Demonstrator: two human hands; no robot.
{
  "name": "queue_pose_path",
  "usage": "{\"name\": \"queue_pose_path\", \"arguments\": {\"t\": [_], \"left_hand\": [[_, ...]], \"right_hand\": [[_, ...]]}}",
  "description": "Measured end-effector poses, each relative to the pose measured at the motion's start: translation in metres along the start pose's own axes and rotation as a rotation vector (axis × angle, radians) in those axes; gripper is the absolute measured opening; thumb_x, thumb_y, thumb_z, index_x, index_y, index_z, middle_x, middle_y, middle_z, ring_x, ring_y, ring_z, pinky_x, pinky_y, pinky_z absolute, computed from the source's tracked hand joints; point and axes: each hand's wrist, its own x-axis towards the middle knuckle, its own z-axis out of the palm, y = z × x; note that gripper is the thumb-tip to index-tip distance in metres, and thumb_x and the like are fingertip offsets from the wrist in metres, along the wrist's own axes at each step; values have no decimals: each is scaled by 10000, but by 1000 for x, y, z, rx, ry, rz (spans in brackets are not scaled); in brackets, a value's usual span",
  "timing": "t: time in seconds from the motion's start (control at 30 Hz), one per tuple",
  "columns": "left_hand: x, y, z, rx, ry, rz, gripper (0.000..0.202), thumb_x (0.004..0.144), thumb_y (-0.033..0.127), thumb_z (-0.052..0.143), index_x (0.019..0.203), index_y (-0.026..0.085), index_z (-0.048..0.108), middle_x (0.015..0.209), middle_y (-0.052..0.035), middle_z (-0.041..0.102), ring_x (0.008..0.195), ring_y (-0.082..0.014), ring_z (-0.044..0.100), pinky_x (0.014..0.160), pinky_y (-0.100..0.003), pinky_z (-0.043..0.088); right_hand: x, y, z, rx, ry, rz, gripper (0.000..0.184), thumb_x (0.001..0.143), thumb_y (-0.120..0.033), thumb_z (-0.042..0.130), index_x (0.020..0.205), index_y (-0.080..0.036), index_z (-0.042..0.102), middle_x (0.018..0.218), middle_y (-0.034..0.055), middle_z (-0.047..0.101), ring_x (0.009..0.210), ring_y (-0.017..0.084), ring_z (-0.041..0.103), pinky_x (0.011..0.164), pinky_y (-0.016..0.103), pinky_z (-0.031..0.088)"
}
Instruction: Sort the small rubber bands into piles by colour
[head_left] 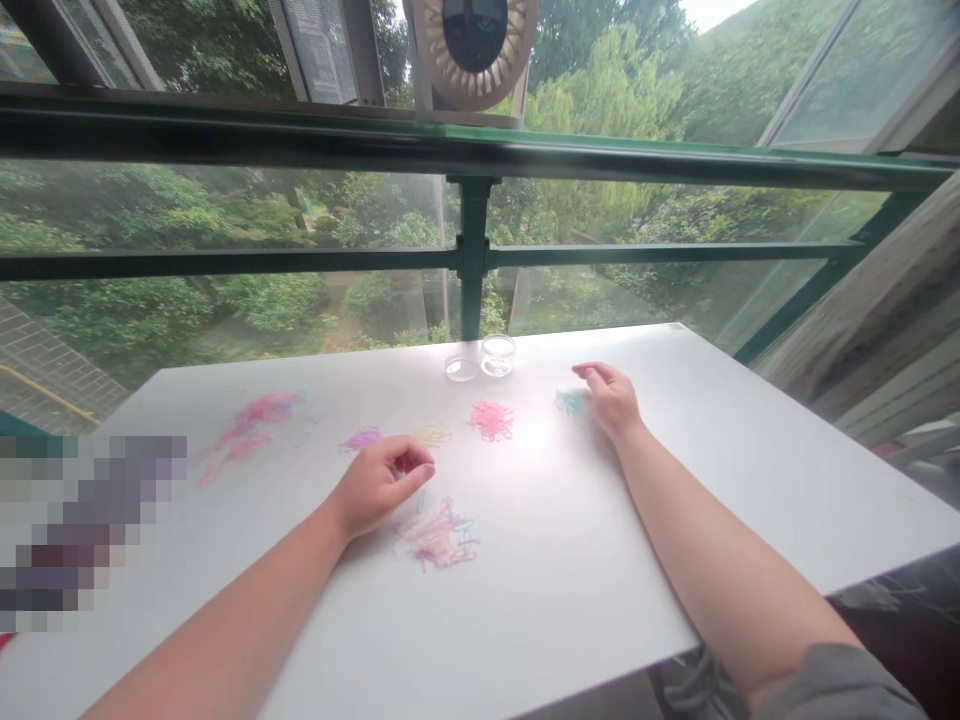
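My left hand [381, 487] hovers by a mixed pile of small coloured loops [442, 535], which look like rubber bands or paper clips. Its fingers are curled towards the thumb, with a bit of red showing inside the curl. At the right, my right hand [613, 400] is beside a small teal pile [570, 402] and partly covers it. Thumb and fingers there are pressed together, and whatever they hold is too small to see. Between the hands lie a pink pile [492, 420] and a pale yellow pile [433, 433]. A purple pile [361, 439] sits just beyond my left hand.
A clear round jar [497, 356] stands near the far edge of the white table [570, 600], its lid-like clear disc [460, 370] alongside. Farther left spreads a larger pink pile [259, 420]. A green railing [472, 150] with glass runs behind the table, with a fan [475, 90] above.
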Motion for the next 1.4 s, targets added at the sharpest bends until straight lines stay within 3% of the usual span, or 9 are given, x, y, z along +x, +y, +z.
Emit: {"name": "queue_pose_path", "arguments": {"t": [0.17, 0.37, 0.47, 0.53, 0.77, 0.87, 1.03, 1.2, 1.4], "left_hand": [[1, 1, 0, -5, -10, 8, 180, 763, 317, 513, 751, 149, 576, 707, -30, 595, 660, -124, 516, 608, -238, 417], [1, 1, 1, -5, -13, 14, 165, 749, 300, 525, 739, 147, 583, 698, -29, 597, 643, -117, 503, 597, -233, 415], [1, 1, 2, 4, -13, 18, 163, 743, 296, 530, 745, 146, 593, 694, -26, 598, 636, -113, 504, 582, -224, 408], [1, 1, 2, 15, -13, 22, 172, 742, 303, 531, 747, 145, 598, 689, -23, 599, 622, -106, 501, 572, -219, 401], [1, 1, 4, 77, -9, 37, 189, 746, 307, 525, 759, 139, 612, 699, -16, 599, 605, -91, 491, 554, -205, 377], [0, 2, 3, 100, -8, 31, 202, 754, 308, 508, 771, 140, 620, 707, -16, 604, 606, -92, 490, 558, -206, 377], [1, -1, 2, 136, -61, 34, 213, 749, 238, 474, 837, 147, 645, 737, -22, 615, 608, -97, 489, 568, -209, 386], [-1, -2, -1, 153, -172, 94, 310, 661, 90, 474, 900, 176, 651, 843, -30, 622, 630, -94, 503, 606, -209, 408], [-2, 3, -4, 283, -207, 155, 199, 680, 155, 523, 808, 182, 673, 824, -35, 586, 644, -99, 503, 627, -210, 409]], "right_hand": [[7, 0, -7, 217, 329, 142, 272, 768, -335, 390, 739, -138, 575, 665, 37, 598, 602, 117, 562, 588, 251, 455], [-1, -19, -9, 173, 406, 137, 412, 788, -487, 394, 526, -179, 475, 394, -33, 400, 359, 87, 382, 389, 215, 317], [-12, -32, -7, 125, 284, 59, 487, 793, -527, 378, 434, -197, 381, 354, -32, 335, 341, 84, 324, 380, 228, 271], [-22, -44, -1, 98, 135, -34, 493, 785, -513, 414, 412, -194, 369, 361, -28, 327, 364, 85, 327, 400, 231, 269], [-66, -93, 28, -88, -661, -301, 297, 760, -372, 498, 555, -161, 545, 456, -32, 429, 440, 72, 352, 453, 208, 272], [-77, -105, 36, -144, -864, -358, 179, 752, -300, 504, 745, -178, 634, 558, -10, 548, 494, 86, 435, 519, 209, 333], [-81, -105, 40, -212, -943, -340, 194, 740, -239, 490, 831, -203, 658, 693, 15, 633, 583, 112, 516, 584, 225, 372], [-79, -102, 42, -242, -958, -303, 205, 736, -238, 468, 793, -199, 661, 593, -9, 589, 514, 97, 468, 526, 216, 341], [-79, -105, 43, -276, -984, -298, 175, 715, -254, 479, 721, -180, 638, 570, -10, 567, 496, 89, 444, 490, 209, 305]]}}
